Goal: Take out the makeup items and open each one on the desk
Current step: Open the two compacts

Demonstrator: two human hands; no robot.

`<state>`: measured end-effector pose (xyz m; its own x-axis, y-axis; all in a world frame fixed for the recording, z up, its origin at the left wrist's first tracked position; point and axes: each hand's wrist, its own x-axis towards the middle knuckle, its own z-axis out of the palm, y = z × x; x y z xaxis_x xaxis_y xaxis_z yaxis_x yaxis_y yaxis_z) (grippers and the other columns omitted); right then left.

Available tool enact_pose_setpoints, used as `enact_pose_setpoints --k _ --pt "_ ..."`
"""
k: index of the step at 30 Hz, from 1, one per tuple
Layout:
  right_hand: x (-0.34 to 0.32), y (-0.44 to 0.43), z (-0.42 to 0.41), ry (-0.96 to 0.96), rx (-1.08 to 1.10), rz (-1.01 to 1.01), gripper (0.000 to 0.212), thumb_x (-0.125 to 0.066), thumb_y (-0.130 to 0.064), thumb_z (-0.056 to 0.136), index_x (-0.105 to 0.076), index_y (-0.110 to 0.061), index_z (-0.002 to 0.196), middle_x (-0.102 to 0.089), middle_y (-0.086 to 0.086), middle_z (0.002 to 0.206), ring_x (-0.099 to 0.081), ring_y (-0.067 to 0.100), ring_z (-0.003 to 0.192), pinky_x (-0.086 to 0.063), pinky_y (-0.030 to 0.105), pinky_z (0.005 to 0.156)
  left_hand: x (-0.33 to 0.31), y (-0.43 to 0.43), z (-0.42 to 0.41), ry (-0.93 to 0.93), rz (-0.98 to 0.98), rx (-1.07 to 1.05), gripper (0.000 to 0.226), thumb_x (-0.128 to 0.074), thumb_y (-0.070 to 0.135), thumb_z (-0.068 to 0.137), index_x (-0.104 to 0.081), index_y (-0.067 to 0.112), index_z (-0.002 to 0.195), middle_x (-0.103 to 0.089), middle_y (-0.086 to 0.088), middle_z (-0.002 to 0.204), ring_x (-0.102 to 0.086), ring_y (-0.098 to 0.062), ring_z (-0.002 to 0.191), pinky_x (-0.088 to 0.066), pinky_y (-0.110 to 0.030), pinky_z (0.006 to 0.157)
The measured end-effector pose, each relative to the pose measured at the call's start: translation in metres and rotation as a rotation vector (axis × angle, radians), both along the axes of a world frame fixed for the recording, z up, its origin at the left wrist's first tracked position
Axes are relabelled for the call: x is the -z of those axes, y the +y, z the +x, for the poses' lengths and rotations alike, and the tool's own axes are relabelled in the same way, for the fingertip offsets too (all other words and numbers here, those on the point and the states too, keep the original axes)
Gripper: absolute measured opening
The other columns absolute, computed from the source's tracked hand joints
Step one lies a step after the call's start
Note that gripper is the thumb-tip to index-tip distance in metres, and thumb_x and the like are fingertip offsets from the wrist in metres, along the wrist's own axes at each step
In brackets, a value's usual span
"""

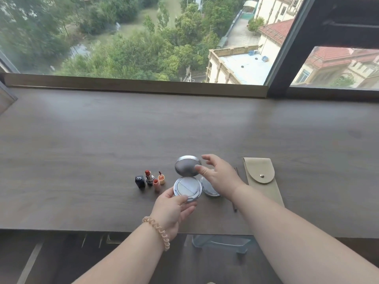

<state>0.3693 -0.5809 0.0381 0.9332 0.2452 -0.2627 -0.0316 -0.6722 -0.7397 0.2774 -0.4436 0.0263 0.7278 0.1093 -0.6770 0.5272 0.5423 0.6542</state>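
Observation:
A silver cushion compact [187,191] stands open over the desk, its white puff showing and its mirrored lid [187,165] raised. My left hand [174,210] grips the compact's base from below. My right hand [217,175] has its thumb on the lid's right edge, fingers spread. A second silver compact [209,188] lies half hidden under my right wrist. To the left stand an uncapped red lipstick [149,177], its black cap [140,181], and an opened orange lip tint [161,178] with its other part [156,184].
A beige pouch with a snap flap [261,177] lies to the right on the dark wooden desk [102,150]. A thin dark pencil [235,208] rests beside it. A window sill runs along the back. A clear chair [223,243] shows below the desk's front edge.

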Motion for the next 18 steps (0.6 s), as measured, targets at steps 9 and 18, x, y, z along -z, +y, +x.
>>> enact_pose_setpoints --k 9,18 --pt "0.013 -0.025 -0.024 -0.313 -0.121 -0.245 0.047 -0.055 -0.04 0.09 -0.043 -0.034 0.136 -0.043 -0.008 0.143 -0.033 0.013 0.133 -0.015 0.031 0.11 0.017 -0.012 0.011 0.097 0.158 -0.173 0.036 -0.046 -0.008 0.088 -0.044 0.014 0.117 -0.063 -0.014 0.099 -0.066 -0.027 0.07 -0.055 -0.033 0.065" --pt "0.025 -0.034 -0.026 -0.17 -0.182 -0.481 0.069 -0.057 -0.048 0.085 -0.025 -0.036 0.145 -0.022 -0.006 0.155 -0.015 0.015 0.142 -0.005 0.038 0.116 0.036 -0.013 0.013 0.132 0.283 -0.245 0.034 -0.052 -0.006 0.086 -0.053 0.016 0.112 -0.067 -0.014 0.089 -0.064 -0.021 0.062 -0.055 -0.02 0.048"
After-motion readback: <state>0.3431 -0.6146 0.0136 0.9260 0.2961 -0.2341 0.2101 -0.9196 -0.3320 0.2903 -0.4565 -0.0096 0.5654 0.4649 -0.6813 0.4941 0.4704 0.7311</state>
